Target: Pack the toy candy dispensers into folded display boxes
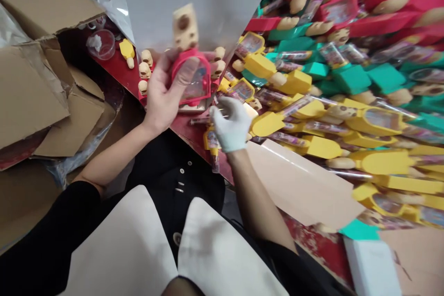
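Observation:
My bare left hand [164, 95] is closed around a red toy case [207, 81] with a clear window and a cream, brown-spotted animal head on top. It holds the toy upright above the red table. To its right, my right hand [231, 122] wears a white glove, its fingers curled in a pinch. Whatever is at its fingertips is too blurred to make out. Just below those fingers lies a small yellow toy with a printed tube [212, 143] near the table's edge.
A big heap of yellow, green and red toys [364, 120] with printed tubes covers the right side. Several red toys with cream heads [144, 71] stand behind my left hand. At left are cardboard boxes [31, 88] and a clear cup [102, 45]. A pale cardboard sheet [301, 182] lies front right.

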Tool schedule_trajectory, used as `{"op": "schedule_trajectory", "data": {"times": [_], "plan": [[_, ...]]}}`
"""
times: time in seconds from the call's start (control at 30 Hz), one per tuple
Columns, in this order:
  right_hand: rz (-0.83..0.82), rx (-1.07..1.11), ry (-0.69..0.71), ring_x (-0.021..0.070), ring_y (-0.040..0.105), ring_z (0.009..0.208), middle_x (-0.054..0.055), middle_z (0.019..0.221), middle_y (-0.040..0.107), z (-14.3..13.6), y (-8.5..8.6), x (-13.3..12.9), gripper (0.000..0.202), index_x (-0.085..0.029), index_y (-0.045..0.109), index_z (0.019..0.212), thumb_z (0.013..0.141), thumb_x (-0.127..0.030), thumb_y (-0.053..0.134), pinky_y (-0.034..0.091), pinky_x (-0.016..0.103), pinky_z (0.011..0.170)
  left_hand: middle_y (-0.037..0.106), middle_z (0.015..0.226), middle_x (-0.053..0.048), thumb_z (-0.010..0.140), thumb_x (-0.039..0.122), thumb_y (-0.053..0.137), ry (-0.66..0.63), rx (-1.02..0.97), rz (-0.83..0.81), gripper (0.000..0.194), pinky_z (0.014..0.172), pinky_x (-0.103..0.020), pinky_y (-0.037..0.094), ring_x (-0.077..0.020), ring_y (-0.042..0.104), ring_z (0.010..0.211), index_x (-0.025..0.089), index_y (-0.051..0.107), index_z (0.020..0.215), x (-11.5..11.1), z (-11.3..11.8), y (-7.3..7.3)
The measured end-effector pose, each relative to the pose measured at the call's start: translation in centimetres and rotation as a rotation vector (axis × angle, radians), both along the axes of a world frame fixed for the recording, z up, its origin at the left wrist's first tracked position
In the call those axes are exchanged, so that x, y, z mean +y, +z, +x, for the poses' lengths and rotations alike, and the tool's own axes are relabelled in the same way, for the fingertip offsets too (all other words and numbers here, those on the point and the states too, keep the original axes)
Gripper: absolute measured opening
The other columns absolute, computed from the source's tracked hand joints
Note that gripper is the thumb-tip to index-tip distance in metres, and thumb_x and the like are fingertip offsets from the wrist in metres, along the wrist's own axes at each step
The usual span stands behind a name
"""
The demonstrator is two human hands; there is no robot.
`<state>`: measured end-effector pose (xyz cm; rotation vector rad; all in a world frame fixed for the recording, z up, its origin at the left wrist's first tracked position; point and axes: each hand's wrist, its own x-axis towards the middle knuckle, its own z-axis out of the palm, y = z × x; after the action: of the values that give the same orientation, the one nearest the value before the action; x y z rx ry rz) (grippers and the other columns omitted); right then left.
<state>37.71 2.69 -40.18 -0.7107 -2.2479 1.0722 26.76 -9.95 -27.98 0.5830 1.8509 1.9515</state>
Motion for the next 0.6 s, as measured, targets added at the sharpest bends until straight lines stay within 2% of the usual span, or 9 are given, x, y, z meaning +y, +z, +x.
{"op": "schedule_trajectory", "data": {"times": [0.07, 0.1, 0.2, 0.27, 0.33, 0.4, 0.5, 0.6], "plan": [[0.098, -0.158, 0.026, 0.0266, 0.062, 0.098, 0.015, 0.110, 0.065, -0.5, -2.2, -0.5, 0.043, -0.015, 0.065, 0.119, 0.091, -0.045, 0.057, 0.053, 0.045, 0.089, 0.071, 0.122, -0.005, 0.104, 0.045, 0.051, 0.047, -0.094, 0.046, 0.033, 0.107, -0.047, 0.054, -0.0272, 0.058, 0.138, 0.028, 0.057, 0.132, -0.6, 0.2, -0.1], [0.157, -0.225, 0.097, 0.0277, 0.060, 0.102, 0.015, 0.112, 0.065, -0.5, -2.7, -0.8, 0.041, -0.016, 0.068, 0.117, 0.090, -0.045, 0.060, 0.050, 0.045, 0.092, 0.072, 0.122, -0.005, 0.104, 0.044, 0.052, 0.051, -0.134, 0.065, 0.032, 0.106, -0.046, 0.055, -0.0266, 0.060, 0.136, 0.028, 0.057, 0.131, -1.0, 0.4, -0.1], [0.365, -0.431, 0.429, 0.0306, 0.054, 0.106, 0.015, 0.118, 0.065, 0.0, -2.9, -1.7, 0.034, -0.020, 0.070, 0.116, 0.094, -0.042, 0.058, 0.042, 0.044, 0.093, 0.072, 0.123, -0.006, 0.102, 0.041, 0.054, 0.032, -0.225, 0.106, 0.025, 0.105, -0.040, 0.058, -0.0241, 0.063, 0.132, 0.026, 0.060, 0.121, -2.4, 1.2, -0.6], [0.462, -0.501, 0.527, 0.0324, 0.051, 0.108, 0.016, 0.123, 0.064, 0.3, -2.5, -1.9, 0.039, -0.020, 0.066, 0.127, 0.095, -0.039, 0.055, 0.037, 0.044, 0.092, 0.072, 0.123, -0.006, 0.100, 0.039, 0.056, 0.014, -0.254, 0.144, 0.022, 0.105, -0.039, 0.058, -0.0233, 0.064, 0.131, 0.024, 0.060, 0.116, -3.1, 1.9, -1.0], [0.511, -0.528, 0.486, 0.0344, 0.049, 0.110, 0.019, 0.128, 0.061, 0.3, -2.3, -2.0, 0.053, -0.017, 0.055, 0.141, 0.093, -0.039, 0.057, 0.035, 0.045, 0.092, 0.072, 0.124, -0.006, 0.100, 0.040, 0.055, 0.010, -0.260, 0.157, 0.022, 0.106, -0.039, 0.057, -0.0231, 0.063, 0.132, 0.024, 0.058, 0.115, -3.5, 2.4, -1.3], [0.524, -0.557, 0.423, 0.0354, 0.049, 0.108, 0.022, 0.123, 0.061, -0.1, -2.5, -2.0, 0.060, -0.012, 0.047, 0.147, 0.094, -0.038, 0.055, 0.035, 0.047, 0.091, 0.072, 0.126, -0.006, 0.101, 0.043, 0.053, 0.017, -0.261, 0.138, 0.025, 0.107, -0.040, 0.056, -0.0232, 0.062, 0.134, 0.024, 0.057, 0.116, -3.5, 2.7, -1.6], [0.486, -0.565, 0.352, 0.0347, 0.051, 0.102, 0.022, 0.108, 0.063, -0.1, -2.5, -2.0, 0.047, -0.009, 0.055, 0.137, 0.099, -0.033, 0.041, 0.037, 0.050, 0.090, 0.073, 0.123, -0.006, 0.100, 0.045, 0.055, 0.037, -0.288, 0.140, 0.025, 0.107, -0.041, 0.056, -0.0238, 0.063, 0.133, 0.024, 0.055, 0.114, -3.0, 2.7, -1.8], [0.326, -0.314, 0.210, 0.0323, 0.055, 0.103, 0.018, 0.108, 0.063, 1.6, -0.8, -2.1, 0.037, -0.015, 0.061, 0.122, 0.099, -0.035, 0.040, 0.043, 0.051, 0.092, 0.073, 0.120, -0.007, 0.101, 0.045, 0.051, 0.079, -0.368, 0.145, 0.024, 0.105, -0.042, 0.058, -0.0238, 0.066, 0.128, 0.022, 0.055, 0.107, -2.2, 2.5, -1.7]]}}
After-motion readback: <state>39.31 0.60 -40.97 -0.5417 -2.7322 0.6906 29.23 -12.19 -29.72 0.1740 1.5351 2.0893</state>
